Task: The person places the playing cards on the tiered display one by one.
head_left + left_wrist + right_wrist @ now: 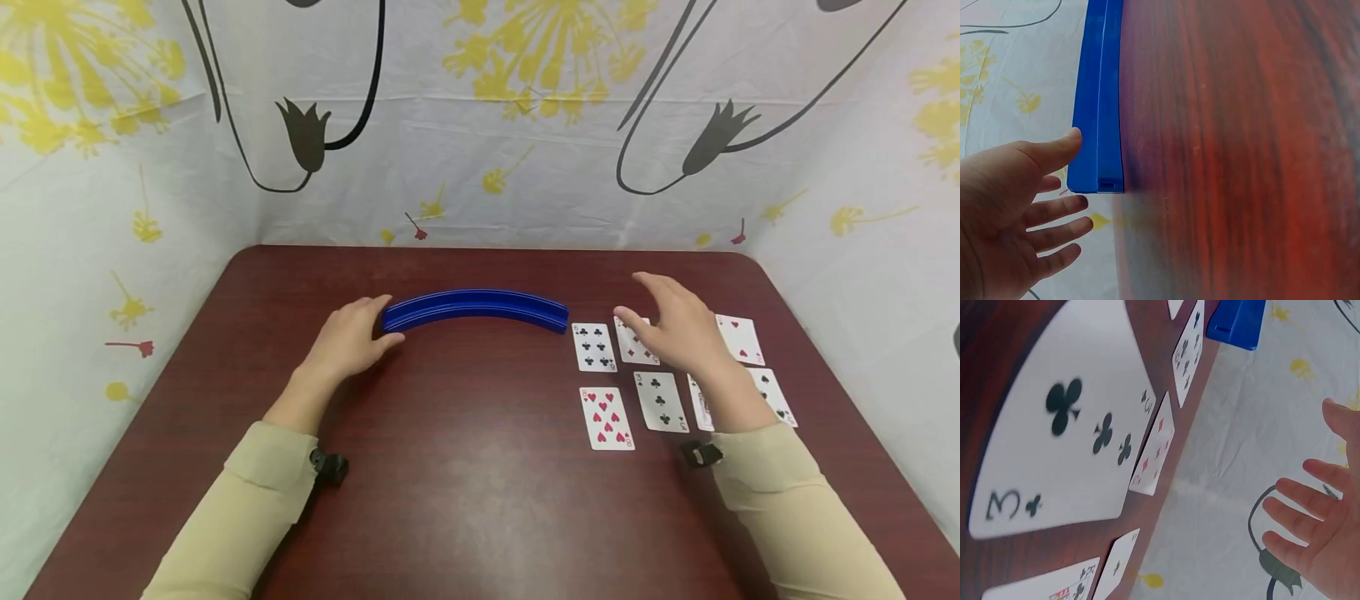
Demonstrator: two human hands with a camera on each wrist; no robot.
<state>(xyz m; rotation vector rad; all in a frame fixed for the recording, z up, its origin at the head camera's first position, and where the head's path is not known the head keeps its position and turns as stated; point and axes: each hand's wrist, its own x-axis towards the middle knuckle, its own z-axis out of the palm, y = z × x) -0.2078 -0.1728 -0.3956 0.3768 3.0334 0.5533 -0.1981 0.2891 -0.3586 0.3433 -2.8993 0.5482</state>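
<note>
A blue curved card holder [476, 305] lies across the far middle of the table. My left hand [347, 340] is at its left end, with the fingers relaxed and apart; in the left wrist view the thumb [1060, 152] meets the edge of the holder [1099, 94]. Over the playing cards at the right is my right hand [678, 325], fingers spread and nothing in them. Around it lie a six of clubs [595, 347], a five of diamonds [628, 343], a three of clubs [661, 402] and an eight of hearts [607, 419]. The right hand and forearm partly cover some cards.
Farther right are a red hearts card [740, 340] and a black-suited card [772, 396]. A king of clubs [1054, 584] shows in the right wrist view. The dark wooden table [480, 500] borders a patterned white cloth [480, 167] at back and sides.
</note>
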